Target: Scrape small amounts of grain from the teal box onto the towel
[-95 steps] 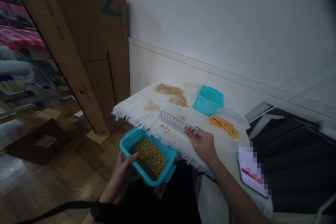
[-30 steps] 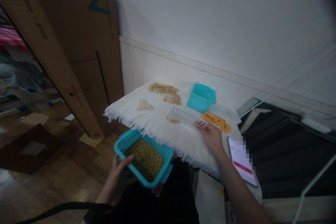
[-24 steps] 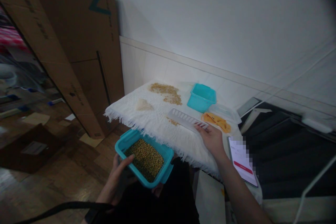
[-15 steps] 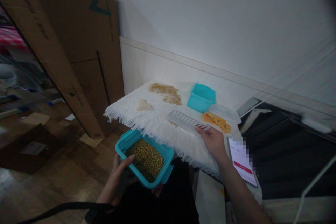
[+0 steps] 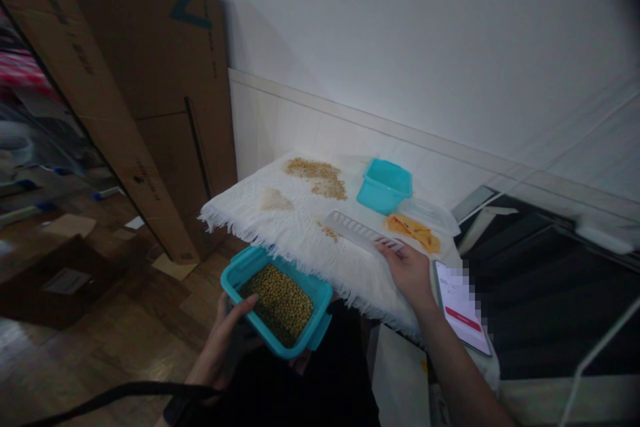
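Observation:
My left hand [image 5: 227,323] grips the left side of a teal plastic container [image 5: 324,293], its thumb over the rim. Inside lie yellowish beans [image 5: 283,293] with darker green ones along the near side. The container hangs tilted just below the table's fringed edge. My right hand [image 5: 407,273] is closed on the near end of a long, flat, light-grey slotted strip [image 5: 353,230], held over the white cloth [image 5: 295,240]. By the strip's far end lies a small cluster of beans [image 5: 329,232]. A larger spread of beans [image 5: 320,177] and a pale grainy pile [image 5: 275,199] sit farther back.
At the back stands a second teal container [image 5: 383,190], with a clear lid [image 5: 435,215] and a crumpled orange cloth [image 5: 415,232] beside it. A phone [image 5: 463,313] lies at the right edge. Tall cardboard boxes [image 5: 170,80] rise on the left; a white wall [image 5: 400,47] is behind.
My right hand and the slotted strip have shifted slightly to the right, uncovering more of the small bean cluster. The left hand and its container have hardly moved.

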A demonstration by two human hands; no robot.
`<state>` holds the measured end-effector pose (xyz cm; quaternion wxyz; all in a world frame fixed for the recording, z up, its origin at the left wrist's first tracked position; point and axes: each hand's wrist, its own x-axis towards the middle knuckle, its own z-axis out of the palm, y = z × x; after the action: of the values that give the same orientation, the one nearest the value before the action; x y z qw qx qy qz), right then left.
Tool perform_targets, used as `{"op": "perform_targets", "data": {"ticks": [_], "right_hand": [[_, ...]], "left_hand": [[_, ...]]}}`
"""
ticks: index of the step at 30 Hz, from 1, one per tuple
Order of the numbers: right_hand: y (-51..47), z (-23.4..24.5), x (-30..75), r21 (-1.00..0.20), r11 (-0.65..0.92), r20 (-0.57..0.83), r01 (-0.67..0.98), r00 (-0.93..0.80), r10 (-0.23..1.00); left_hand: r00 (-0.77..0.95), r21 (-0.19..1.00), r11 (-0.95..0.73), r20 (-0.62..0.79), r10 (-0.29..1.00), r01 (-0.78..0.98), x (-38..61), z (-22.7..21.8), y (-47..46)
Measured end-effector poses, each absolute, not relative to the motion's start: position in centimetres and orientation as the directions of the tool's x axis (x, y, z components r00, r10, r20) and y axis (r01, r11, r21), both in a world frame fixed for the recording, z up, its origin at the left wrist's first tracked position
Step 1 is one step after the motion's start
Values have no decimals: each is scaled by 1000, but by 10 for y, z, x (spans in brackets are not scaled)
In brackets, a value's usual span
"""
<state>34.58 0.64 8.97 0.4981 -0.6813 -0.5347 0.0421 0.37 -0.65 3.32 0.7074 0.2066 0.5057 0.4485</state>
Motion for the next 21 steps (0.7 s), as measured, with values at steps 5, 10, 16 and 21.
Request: {"op": "perform_targets", "data": {"ticks": [5, 10, 16, 21], "right_hand": [[8, 91, 348, -727, 49, 459, 685, 432, 776], [6, 93, 348, -722, 54, 460, 690, 420, 783], [1, 94, 344, -747, 57, 443, 662, 433, 786], [-2, 98, 340, -739, 71, 458, 670, 422, 783]], "left_hand": [[85, 749, 522, -538, 838, -407, 4, 33, -7], [100, 749, 519, -529, 843, -413, 4, 34, -8], [73, 752, 508, -530, 845, -421, 5, 32, -7], [53, 718, 544, -582, 811, -435, 5, 24, -2]]}}
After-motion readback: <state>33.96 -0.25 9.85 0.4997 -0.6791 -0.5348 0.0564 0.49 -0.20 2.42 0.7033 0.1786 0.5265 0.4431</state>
